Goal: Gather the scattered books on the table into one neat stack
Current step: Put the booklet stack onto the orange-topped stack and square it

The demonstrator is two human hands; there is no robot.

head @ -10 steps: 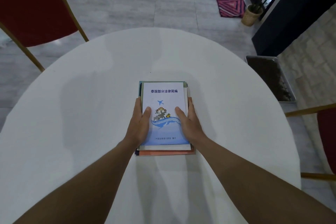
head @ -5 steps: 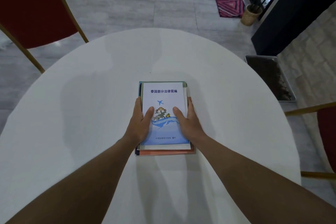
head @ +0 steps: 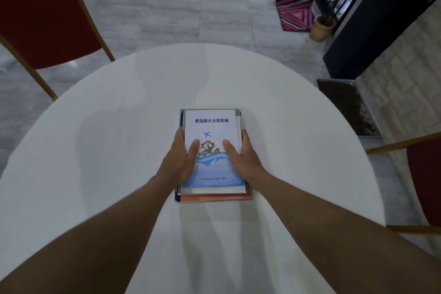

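A stack of books (head: 212,194) lies at the middle of the round white table (head: 95,138). Its top book (head: 211,124) is white and blue, with a small plane and Chinese writing on the cover. An orange cover and a dark one show at the stack's near edge. My left hand (head: 182,157) clasps the stack's left side, thumb resting on the top cover. My right hand (head: 241,155) clasps the right side the same way. The fingers of both hands are hidden along the stack's sides.
A red chair with a gold frame (head: 45,19) stands at the far left, and another red chair (head: 424,181) at the right. On the floor beyond are a dark tray (head: 350,105), a potted plant (head: 322,26) and a pink patterned cloth (head: 294,11).
Both hands stay on the stack's sides. The thumbs have shifted slightly on the top cover; the stack has not visibly moved.
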